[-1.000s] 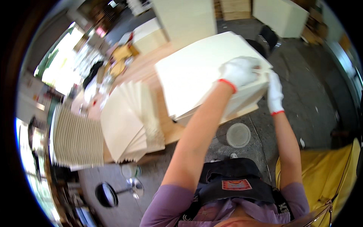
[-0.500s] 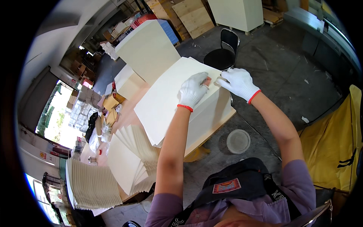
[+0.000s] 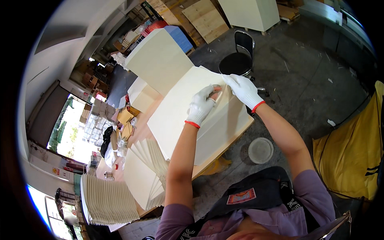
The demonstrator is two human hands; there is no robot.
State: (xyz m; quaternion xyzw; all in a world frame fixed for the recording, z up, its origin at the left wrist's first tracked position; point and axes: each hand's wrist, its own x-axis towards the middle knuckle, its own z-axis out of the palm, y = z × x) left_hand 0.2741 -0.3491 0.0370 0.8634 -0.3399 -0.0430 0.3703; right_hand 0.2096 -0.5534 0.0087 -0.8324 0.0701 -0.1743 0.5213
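The right hand (image 3: pixel 241 89) has moved inward over the right edge of the cream sheet stack (image 3: pixel 176 112) on the counter (image 3: pixel 141 125); sheets appear to be loosening beside the left hand (image 3: pixel 201 106). Neither hand's grip is clear.

You wear two white knit gloves (image 3: pixel 197 112), one on your left hand (image 3: pixel 203 105) and one on your right hand (image 3: pixel 242 89). Before you is one wooden table (image 3: pixel 214 161) with one large stack of cream sheets (image 3: pixel 176 110) under your hands, one fanned stack (image 3: pixel 140 175) at near left and one ridged stack (image 3: pixel 108 200) farther left. Beyond, you have one black chair (image 3: pixel 235 63) and one plywood panel (image 3: pixel 205 21); nearer, one round grey disc (image 3: pixel 261 151).
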